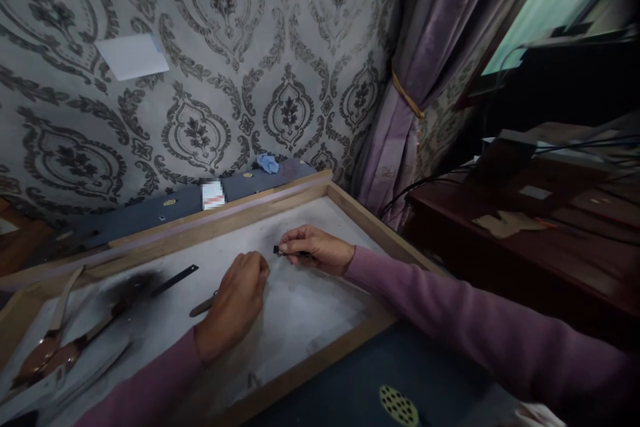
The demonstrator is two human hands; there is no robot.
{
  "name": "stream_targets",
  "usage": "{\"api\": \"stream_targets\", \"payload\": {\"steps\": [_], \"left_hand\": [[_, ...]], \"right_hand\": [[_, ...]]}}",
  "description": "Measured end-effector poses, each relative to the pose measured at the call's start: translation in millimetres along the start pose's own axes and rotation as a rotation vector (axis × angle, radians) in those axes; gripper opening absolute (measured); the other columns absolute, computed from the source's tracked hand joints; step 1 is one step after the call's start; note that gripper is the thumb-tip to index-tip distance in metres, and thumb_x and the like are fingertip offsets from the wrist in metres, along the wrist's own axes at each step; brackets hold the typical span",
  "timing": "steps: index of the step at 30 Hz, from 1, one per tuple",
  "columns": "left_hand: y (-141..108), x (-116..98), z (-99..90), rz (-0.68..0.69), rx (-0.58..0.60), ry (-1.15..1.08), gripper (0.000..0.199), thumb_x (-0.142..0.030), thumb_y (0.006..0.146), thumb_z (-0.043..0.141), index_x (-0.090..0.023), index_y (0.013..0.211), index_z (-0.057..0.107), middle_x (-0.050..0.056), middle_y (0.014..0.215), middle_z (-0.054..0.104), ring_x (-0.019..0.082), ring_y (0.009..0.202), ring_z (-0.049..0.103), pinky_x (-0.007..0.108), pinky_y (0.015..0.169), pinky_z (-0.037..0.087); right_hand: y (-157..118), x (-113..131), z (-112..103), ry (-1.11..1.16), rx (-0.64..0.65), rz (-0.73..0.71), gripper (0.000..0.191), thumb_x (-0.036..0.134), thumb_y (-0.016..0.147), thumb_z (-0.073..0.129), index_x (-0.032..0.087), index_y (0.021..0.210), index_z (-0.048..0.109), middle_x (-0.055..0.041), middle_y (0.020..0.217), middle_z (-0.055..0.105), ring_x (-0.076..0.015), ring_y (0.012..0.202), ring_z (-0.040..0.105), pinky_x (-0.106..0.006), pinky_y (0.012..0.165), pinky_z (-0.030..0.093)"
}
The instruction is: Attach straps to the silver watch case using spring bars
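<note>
My right hand (pixel 317 248) is over the white-lined tray, thumb and fingers pinched on a small, slim dark object (pixel 277 250) with a squarish black end. My left hand (pixel 237 300) is close by on its left, fingers curled in, and what they hold, if anything, is hidden. From behind that hand sticks out the end of a brown strap (pixel 201 307); I cannot tell whether it is gripped or just lies there. Farther left in the tray are watches (pixel 63 355) with copper-coloured cases and straps, and a black strap-like strip (pixel 176 279).
A wooden frame (pixel 350 210) edges the tray. Beyond it, a dark patterned cloth (pixel 140 213) carries a blue crumpled piece (pixel 267 163) and a small white packet (pixel 213 195). A purple curtain (pixel 400 93) hangs behind. To the right stands a dark red desk (pixel 500 260) with cables.
</note>
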State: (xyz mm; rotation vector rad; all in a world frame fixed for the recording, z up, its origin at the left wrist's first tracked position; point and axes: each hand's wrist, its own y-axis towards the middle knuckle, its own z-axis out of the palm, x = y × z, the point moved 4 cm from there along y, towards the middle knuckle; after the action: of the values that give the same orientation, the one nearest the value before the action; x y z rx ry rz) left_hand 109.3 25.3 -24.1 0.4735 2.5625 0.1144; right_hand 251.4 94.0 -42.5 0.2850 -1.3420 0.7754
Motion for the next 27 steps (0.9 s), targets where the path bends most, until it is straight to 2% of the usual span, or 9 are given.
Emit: {"api": "stream_targets", "payload": {"steps": [2, 4, 8, 13, 18, 27], "left_hand": [[1.5, 4.2, -3.4, -0.136, 0.028, -0.301, 0.016, -0.022, 0.089, 0.040, -0.021, 0.073, 0.044, -0.001, 0.067, 0.049, 0.018, 0.064, 0.048, 0.030, 0.060, 0.038], [1.9, 4.3, -1.8, -0.228, 0.068, -0.502, 0.016, -0.027, 0.087, 0.043, -0.021, 0.073, 0.046, -0.004, 0.061, 0.043, 0.015, 0.058, 0.044, 0.027, 0.056, 0.035], [2.7, 1.4, 2.6, -0.279, 0.034, -0.730, 0.017, -0.032, 0.085, 0.047, -0.020, 0.073, 0.047, -0.006, 0.059, 0.040, 0.012, 0.055, 0.040, 0.025, 0.053, 0.031], [6.8, 4.0, 2.0, -0.284, -0.066, -0.854, 0.015, -0.030, 0.080, 0.053, -0.019, 0.072, 0.048, -0.006, 0.060, 0.043, 0.011, 0.055, 0.040, 0.024, 0.053, 0.031], [8.5, 5.0, 1.5, -0.293, -0.117, -0.962, 0.012, -0.027, 0.077, 0.056, -0.019, 0.082, 0.048, -0.007, 0.063, 0.046, 0.010, 0.055, 0.042, 0.023, 0.054, 0.033], [7.6, 3.6, 2.6, -0.314, -0.147, -1.040, 0.015, -0.026, 0.078, 0.059, -0.018, 0.085, 0.048, -0.006, 0.064, 0.050, 0.010, 0.058, 0.042, 0.023, 0.056, 0.032]], "right_hand": [[-0.5, 0.2, 0.6, 0.022, -0.001, -0.004, 0.023, 0.033, 0.063, 0.071, 0.014, 0.069, 0.059, 0.0066, 0.046, 0.053, -0.0029, 0.035, 0.026, -0.021, 0.035, 0.006], [-1.0, -0.1, 1.3, 0.035, 0.004, -0.003, 0.023, 0.033, 0.064, 0.071, 0.014, 0.070, 0.060, 0.0063, 0.047, 0.053, -0.0028, 0.035, 0.025, -0.021, 0.035, 0.005], [-2.0, -0.8, 2.7, 0.044, 0.014, 0.003, 0.022, 0.031, 0.065, 0.071, 0.014, 0.070, 0.060, 0.0057, 0.047, 0.053, -0.0030, 0.036, 0.027, -0.021, 0.036, 0.005], [-2.7, -0.1, 5.2, 0.051, 0.019, 0.002, 0.023, 0.032, 0.064, 0.072, 0.014, 0.070, 0.059, 0.0055, 0.048, 0.053, -0.0030, 0.036, 0.025, -0.022, 0.036, 0.005], [-3.1, 0.2, 7.1, 0.054, 0.018, 0.003, 0.023, 0.032, 0.064, 0.072, 0.014, 0.069, 0.058, 0.0052, 0.048, 0.053, -0.0031, 0.037, 0.027, -0.022, 0.038, 0.005], [-2.7, 0.6, 7.7, 0.057, 0.015, 0.001, 0.027, 0.033, 0.061, 0.075, 0.014, 0.067, 0.057, 0.0056, 0.047, 0.053, -0.0028, 0.036, 0.027, -0.022, 0.037, 0.004]]}}
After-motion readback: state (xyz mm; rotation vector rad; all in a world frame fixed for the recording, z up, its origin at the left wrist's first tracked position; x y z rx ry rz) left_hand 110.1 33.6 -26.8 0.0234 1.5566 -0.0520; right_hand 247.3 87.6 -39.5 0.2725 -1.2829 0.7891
